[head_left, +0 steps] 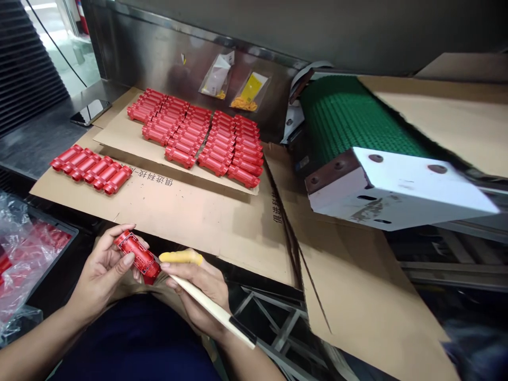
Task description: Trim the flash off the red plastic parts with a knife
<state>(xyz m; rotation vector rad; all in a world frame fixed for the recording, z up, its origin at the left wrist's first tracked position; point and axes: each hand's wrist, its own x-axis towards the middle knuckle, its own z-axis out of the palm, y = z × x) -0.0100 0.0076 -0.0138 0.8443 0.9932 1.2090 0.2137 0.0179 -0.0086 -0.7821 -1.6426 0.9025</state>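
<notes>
My left hand (pixel 105 267) grips a red tubular part (pixel 138 254) with ribbed ends and dark outlines on its side, held tilted above my lap. In my right hand (pixel 202 288) is a pale flat-handled tool (pixel 210 304) with a black band near its rear end. Its front tip meets the lower right end of the red part; what kind of tip it has is hard to make out. A yellow finger cot (pixel 181 257) covers my right index finger. Similar red parts (pixel 91 168) lie in a short row on cardboard at the left.
Several rows of red parts (pixel 186 132) rest on a cardboard sheet (pixel 130 135). A green conveyor belt (pixel 357 119) with a white metal bracket (pixel 400 190) juts in at right. A phone (pixel 91 112) lies at left, above a bin (pixel 59 254) with plastic wrap. Two bags, one with yellow pieces (pixel 250 92), lean behind.
</notes>
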